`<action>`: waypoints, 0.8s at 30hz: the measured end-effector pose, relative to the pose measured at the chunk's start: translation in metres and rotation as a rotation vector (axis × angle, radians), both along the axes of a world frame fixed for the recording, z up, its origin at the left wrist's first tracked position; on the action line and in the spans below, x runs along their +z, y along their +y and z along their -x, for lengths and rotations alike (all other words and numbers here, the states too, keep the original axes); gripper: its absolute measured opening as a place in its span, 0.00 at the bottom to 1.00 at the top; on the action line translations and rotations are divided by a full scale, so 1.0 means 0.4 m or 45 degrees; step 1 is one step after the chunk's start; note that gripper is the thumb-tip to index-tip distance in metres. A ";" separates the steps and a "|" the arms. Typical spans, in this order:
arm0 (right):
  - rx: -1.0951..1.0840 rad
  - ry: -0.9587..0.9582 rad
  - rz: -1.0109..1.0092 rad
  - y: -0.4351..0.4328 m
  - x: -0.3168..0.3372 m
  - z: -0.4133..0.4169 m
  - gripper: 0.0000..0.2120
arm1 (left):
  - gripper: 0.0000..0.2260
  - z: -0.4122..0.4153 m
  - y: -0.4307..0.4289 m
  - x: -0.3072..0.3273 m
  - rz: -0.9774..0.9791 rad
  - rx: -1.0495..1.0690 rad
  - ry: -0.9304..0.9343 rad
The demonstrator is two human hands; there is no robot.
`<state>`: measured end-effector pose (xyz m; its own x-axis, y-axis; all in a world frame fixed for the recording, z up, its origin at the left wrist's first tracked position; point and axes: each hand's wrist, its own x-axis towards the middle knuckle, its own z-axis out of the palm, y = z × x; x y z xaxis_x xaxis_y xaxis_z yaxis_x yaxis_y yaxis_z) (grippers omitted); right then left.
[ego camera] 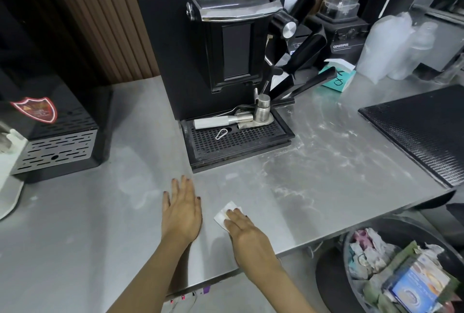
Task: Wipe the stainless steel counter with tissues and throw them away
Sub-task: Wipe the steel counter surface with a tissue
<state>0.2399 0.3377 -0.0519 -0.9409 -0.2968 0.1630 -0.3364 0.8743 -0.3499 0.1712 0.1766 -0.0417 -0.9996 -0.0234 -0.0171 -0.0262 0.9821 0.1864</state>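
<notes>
The stainless steel counter [120, 224] ran grey and dull across the view, with a black coffee grinder [213, 56] standing at its back against a wall of brown vertical slats [100, 18]. The grinder's perforated drip tray [238, 143] jutted forward from its foot, carrying a metal-handled tool [218, 121] and a small clip [221, 134]. In front of the grinder, near the counter's front edge, both hands lay on the steel. The left hand [182, 208] rested palm down just ahead of the tray's front left corner, its fingers straight and slightly spread, holding nothing. The right hand [244, 228] lay flat to the right of it, fingers straight and close together, pressing a folded white tissue [226, 212] against the metal; only the tissue's far corner showed past the fingertips. To the right of the grinder's tray the steel was marked with whitish streaks and smears [291, 187], while the stretch to the grinder's left looked more even. Further right of the grinder a black ribbed mat [421, 134] covered the counter's end. Behind and right of the grinder stood black-handled knives [303, 58], a teal note [339, 80], a blender [344, 21] and stacked clear cups [386, 48]. Left of the grinder sat a black machine [55, 134] with a slotted metal grate. Below the counter, down to the grinder's right, a round dark bin [331, 285] held crumpled paper and packaging.
</notes>
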 end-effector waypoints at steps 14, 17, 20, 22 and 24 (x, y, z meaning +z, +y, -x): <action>-0.475 0.109 -0.129 0.212 0.015 0.202 0.26 | 0.25 0.016 -0.001 -0.005 0.013 0.175 -0.041; -0.671 0.078 0.011 0.222 0.027 0.218 0.25 | 0.25 0.016 0.000 -0.003 0.008 0.171 -0.048; -0.408 0.095 0.029 0.073 0.024 0.186 0.23 | 0.25 0.014 0.000 -0.003 0.008 0.166 -0.032; -0.153 0.097 0.012 -0.019 -0.009 0.165 0.21 | 0.25 0.015 -0.001 -0.003 0.000 0.170 -0.035; -0.079 0.094 0.076 -0.055 -0.022 0.174 0.22 | 0.25 0.016 -0.001 -0.003 -0.013 0.172 -0.045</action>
<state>0.1704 0.3158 -0.0607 -0.9420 -0.2257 0.2483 -0.3088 0.8726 -0.3784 0.1647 0.1762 -0.0431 -0.9861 -0.1573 -0.0528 -0.1646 0.9674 0.1927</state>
